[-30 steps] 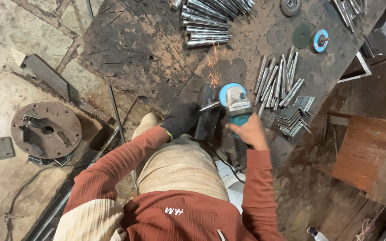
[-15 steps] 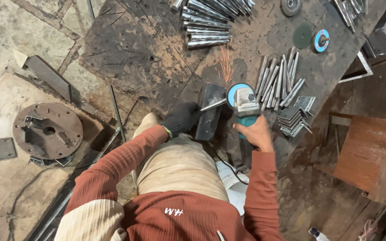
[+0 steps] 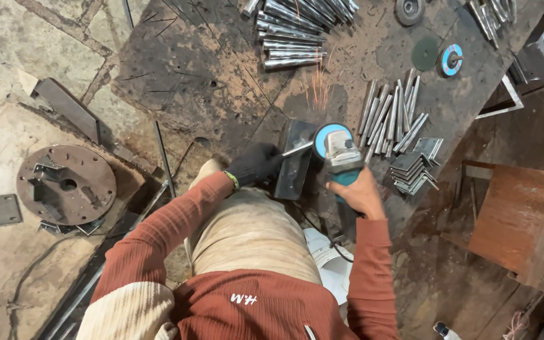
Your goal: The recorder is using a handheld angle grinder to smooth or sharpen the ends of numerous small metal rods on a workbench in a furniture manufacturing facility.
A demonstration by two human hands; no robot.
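Observation:
My left hand (image 3: pixel 256 165), in a black glove, grips a short metal rod (image 3: pixel 297 150) and holds it against the spinning disc of an angle grinder. My right hand (image 3: pixel 355 192), bare, is wrapped around the teal and grey angle grinder (image 3: pixel 340 154), whose blue-faced disc (image 3: pixel 322 136) throws orange sparks (image 3: pixel 317 94) away from me. Under the rod stands a dark steel angle block (image 3: pixel 296 167) on the worn metal workbench (image 3: pixel 209 75).
A pile of finished silver rods (image 3: pixel 390 119) lies right of the grinder, with stacked small angle pieces (image 3: pixel 413 169) beside them. Longer tubes (image 3: pixel 294 31) sit at the far edge. Spare discs (image 3: pixel 451 60) lie far right. A round rusty flange (image 3: pixel 65 186) is on the floor left.
The grinder and both hands have shifted slightly to the right along the bench, and sparks now fly up from the disc.

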